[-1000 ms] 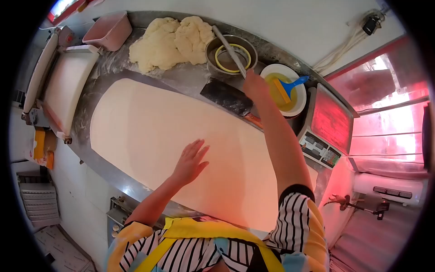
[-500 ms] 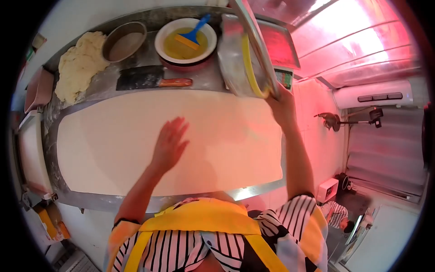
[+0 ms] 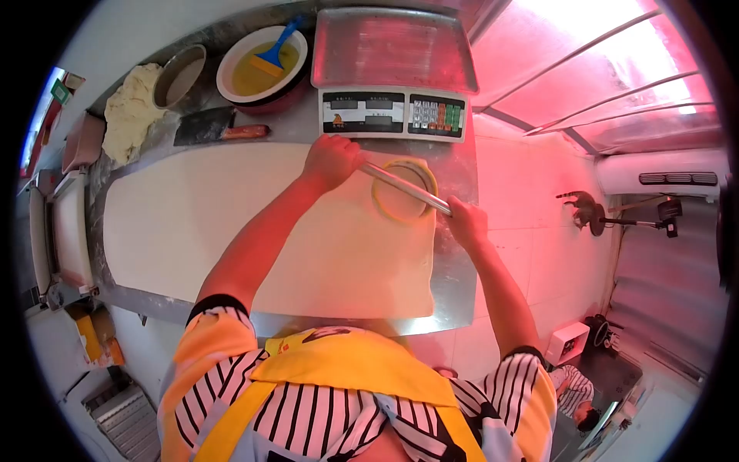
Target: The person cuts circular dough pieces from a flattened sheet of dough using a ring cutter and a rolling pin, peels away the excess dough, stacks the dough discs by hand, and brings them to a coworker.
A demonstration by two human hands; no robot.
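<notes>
A large flat sheet of dough [image 3: 254, 223] covers much of the metal table [image 3: 454, 269]. My left hand [image 3: 332, 162] is closed round one end of a metal bar [image 3: 404, 183], near the sheet's far edge. The bar's other end is gripped by my right hand [image 3: 466, 222], just past the sheet's right edge. Below the bar, a round cutter with a yellow rim [image 3: 385, 202] rests on the right part of the dough; the bar crosses over it and seems to be its handle.
At the back are a scale [image 3: 394, 69], a white bowl [image 3: 225, 75] with yellow liquid and a blue brush [image 3: 279, 48], a cleaver [image 3: 202, 128], a metal pan [image 3: 180, 77] and a dough lump [image 3: 129, 115]. A person [image 3: 571, 391] is at lower right, a cat [image 3: 585, 209] on the floor.
The bar and yellow-rimmed cutter have gone from the metal pan, through the air in my right hand, onto the dough's right end. My left hand has moved up and taken hold of the bar. The view has swung right.
</notes>
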